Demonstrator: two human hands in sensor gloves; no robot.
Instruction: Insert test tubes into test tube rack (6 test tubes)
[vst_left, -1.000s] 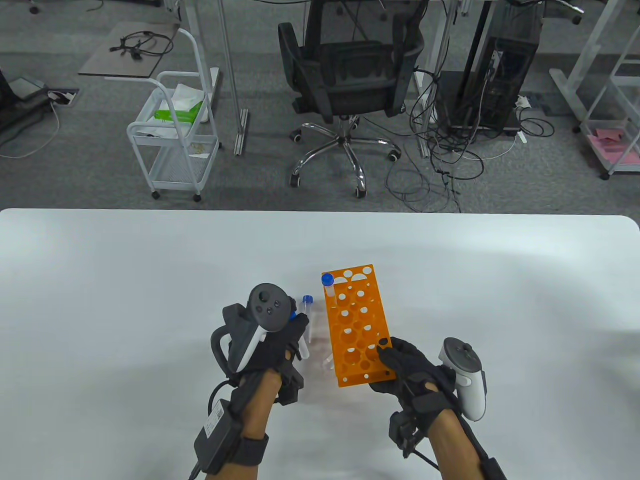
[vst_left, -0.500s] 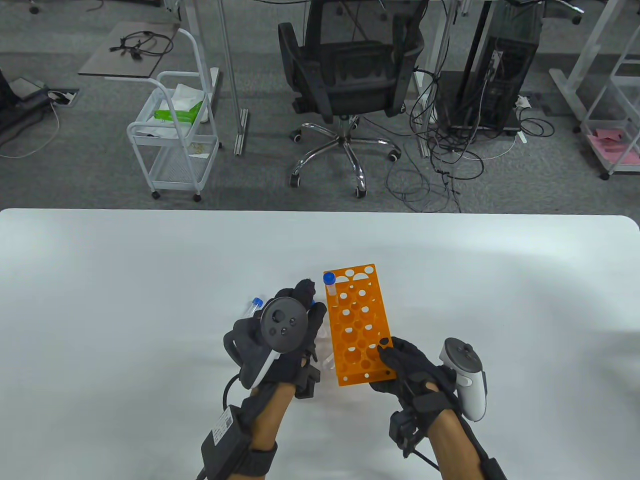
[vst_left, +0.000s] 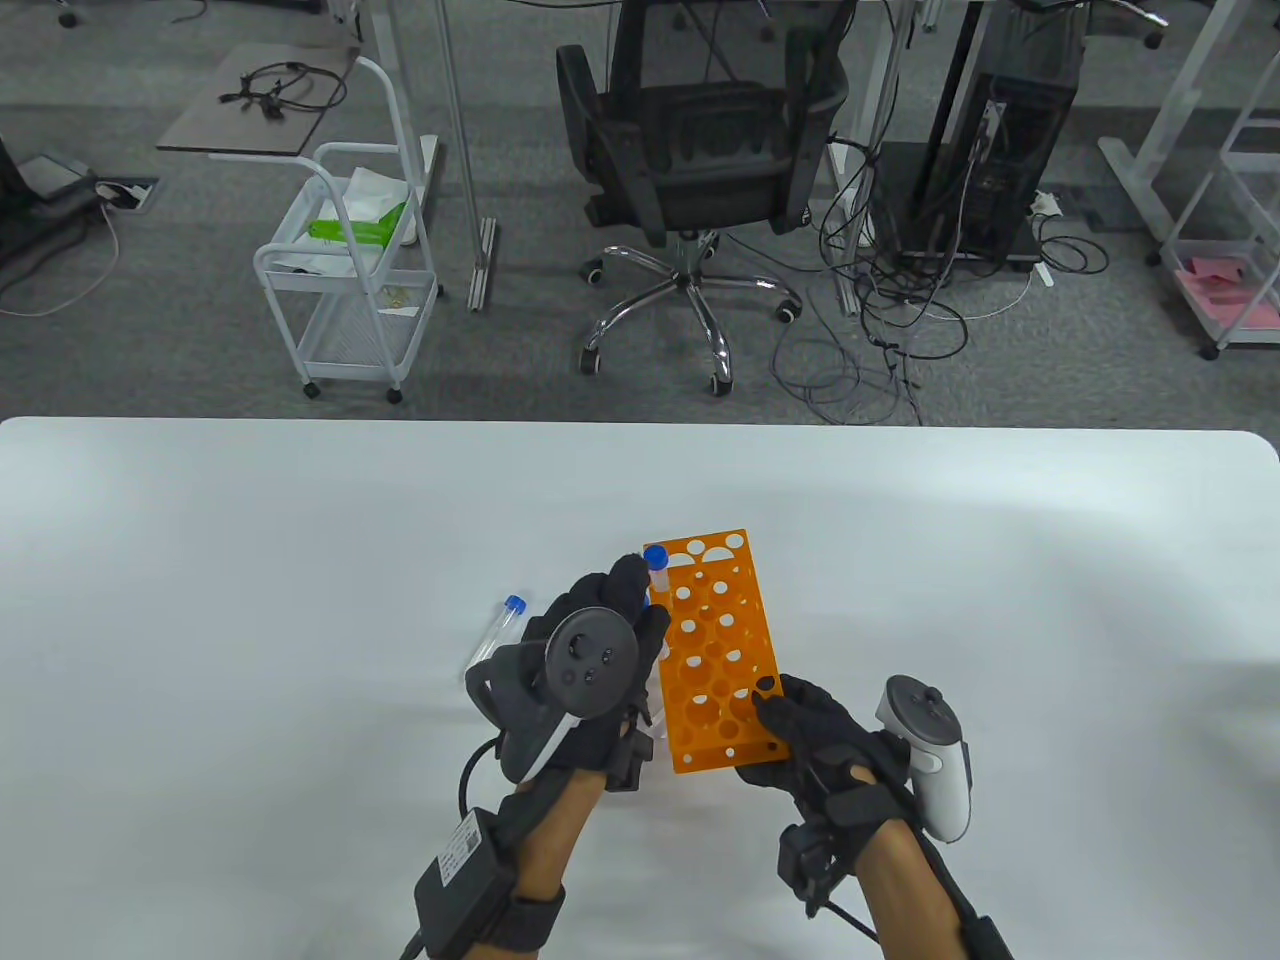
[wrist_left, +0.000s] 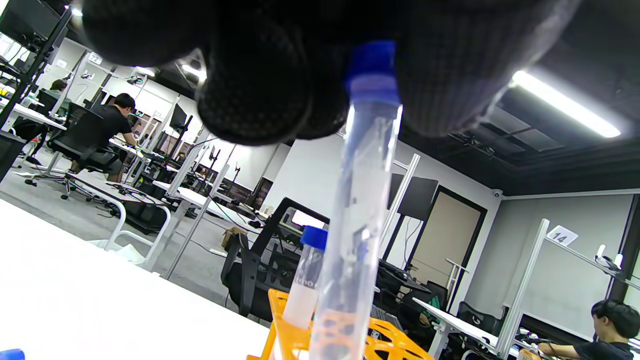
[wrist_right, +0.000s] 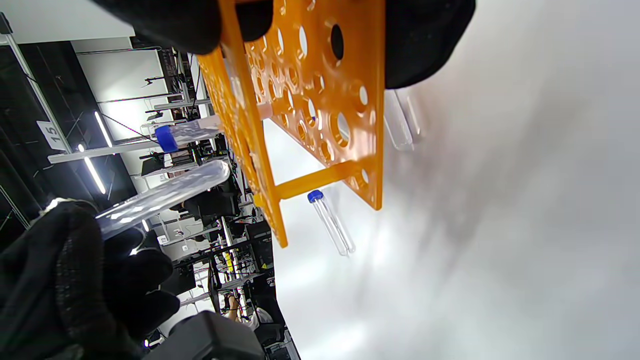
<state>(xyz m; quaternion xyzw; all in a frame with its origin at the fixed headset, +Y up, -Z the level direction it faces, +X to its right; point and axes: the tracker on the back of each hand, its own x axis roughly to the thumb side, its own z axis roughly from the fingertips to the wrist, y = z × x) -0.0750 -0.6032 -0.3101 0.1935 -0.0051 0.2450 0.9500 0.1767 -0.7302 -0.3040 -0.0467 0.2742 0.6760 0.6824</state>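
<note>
From the table view we see our left hand (vst_left: 600, 640) raised beside the orange perforated plastic rack (vst_left: 712, 650) on the white table (vst_left: 200, 560); our right hand (vst_left: 810, 735) grips the rack's near right corner. One clear blue-capped tube (vst_left: 655, 570) stands in the rack's far left corner, another (vst_left: 497, 630) lies on the table left of our left hand.

In the left wrist view our fingers (wrist_left: 260, 85) pinch a clear tube (wrist_left: 357, 215) by its blue cap, its lower end just above the rack (wrist_left: 380, 340).

In the right wrist view our fingers (wrist_right: 425, 40) clasp the rack (wrist_right: 310, 100), with more tubes (wrist_right: 400, 122) lying behind it.
</note>
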